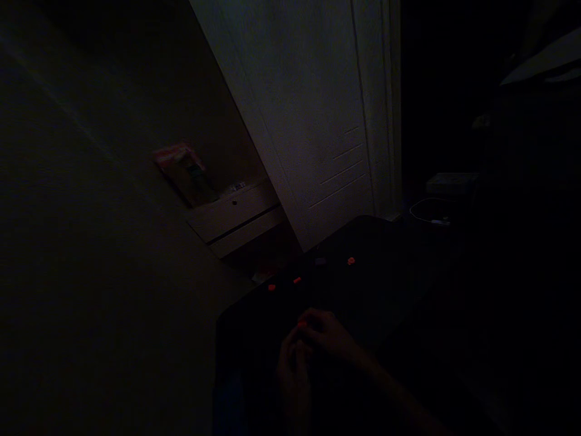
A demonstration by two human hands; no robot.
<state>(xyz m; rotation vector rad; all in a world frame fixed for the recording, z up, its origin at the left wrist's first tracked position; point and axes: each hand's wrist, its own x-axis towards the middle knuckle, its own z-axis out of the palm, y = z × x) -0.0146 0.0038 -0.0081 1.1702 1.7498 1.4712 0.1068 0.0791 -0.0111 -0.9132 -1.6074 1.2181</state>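
Observation:
The scene is very dark. My left hand [293,366] and my right hand [329,333] meet over a dark table [385,290], fingers curled together. A small orange piece [302,326] shows at my right fingertips, pinched there. My left fingers are closed against the right hand; what they hold is hidden in the dark. Three more small orange pieces lie on the table beyond the hands: one [271,287], another [296,280], and a third [351,261]. A faint purple piece [320,261] lies between them.
A white door [318,121] stands behind the table. A low pale drawer unit [236,218] sits against the wall at left, with a pink packet [179,166] leaning on it. A white cable [429,215] lies at the table's far right.

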